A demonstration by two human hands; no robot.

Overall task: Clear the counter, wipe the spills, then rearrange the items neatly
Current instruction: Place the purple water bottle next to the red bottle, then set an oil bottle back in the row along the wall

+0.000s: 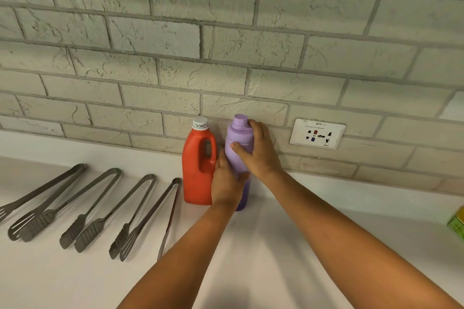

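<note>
Fingers of both hands wrap the purple bottle (237, 155): left hand (227, 183) grips its lower body, right hand (256, 150) its shoulder. It stands on the white tabletop (276, 246), just beside the red jug (199, 165), near the wall. Probably rigid, smooth, possibly slippery; mid-body seems the safest hold.

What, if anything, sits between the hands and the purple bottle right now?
Nothing visible does. Both hands are already on the purple bottle: the left hand grips its lower body, the right hand wraps its upper part. The red bottle stands close beside it on the left, by the left hand's fingers.
</note>
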